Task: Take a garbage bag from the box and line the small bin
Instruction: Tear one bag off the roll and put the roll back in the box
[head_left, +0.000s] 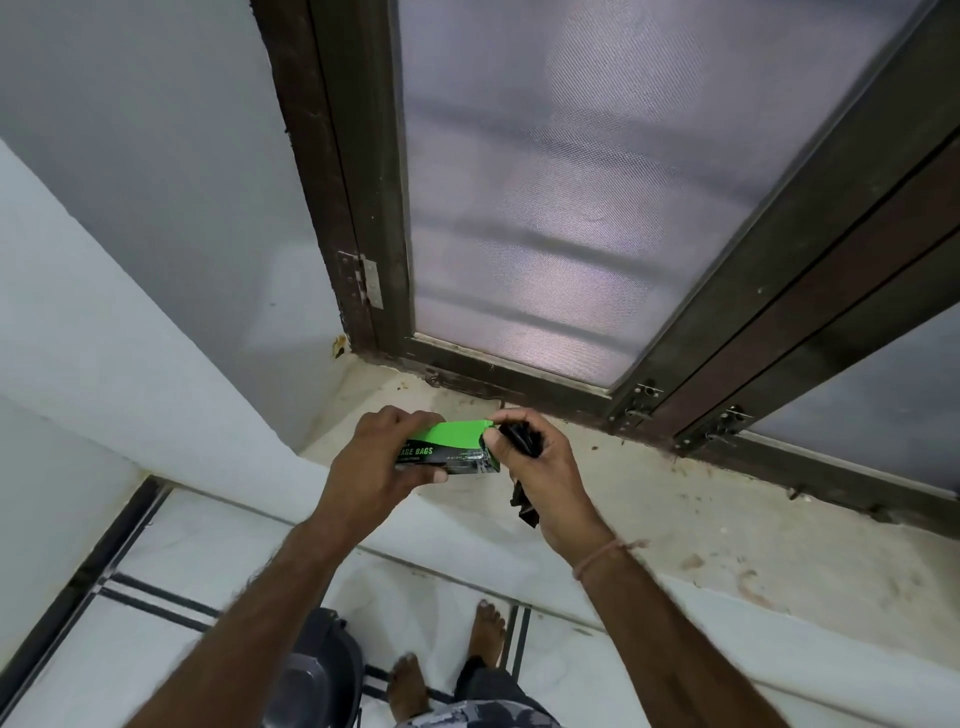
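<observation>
A green and black garbage bag box (457, 448) is held above the window sill, with my left hand (387, 460) gripping its left end. My right hand (540, 467) is at the box's open right end, its fingers closed on a black garbage bag (521, 501) whose folded tail hangs below the palm. The small dark bin (332, 665) with a shiny metal inside stands on the floor below my left forearm, partly hidden by that arm.
A stained stone sill (701, 519) runs under a dark-framed window with mesh panes (571, 208). A white wall stands at the left. My bare feet (447, 660) rest on the white tiled floor beside the bin.
</observation>
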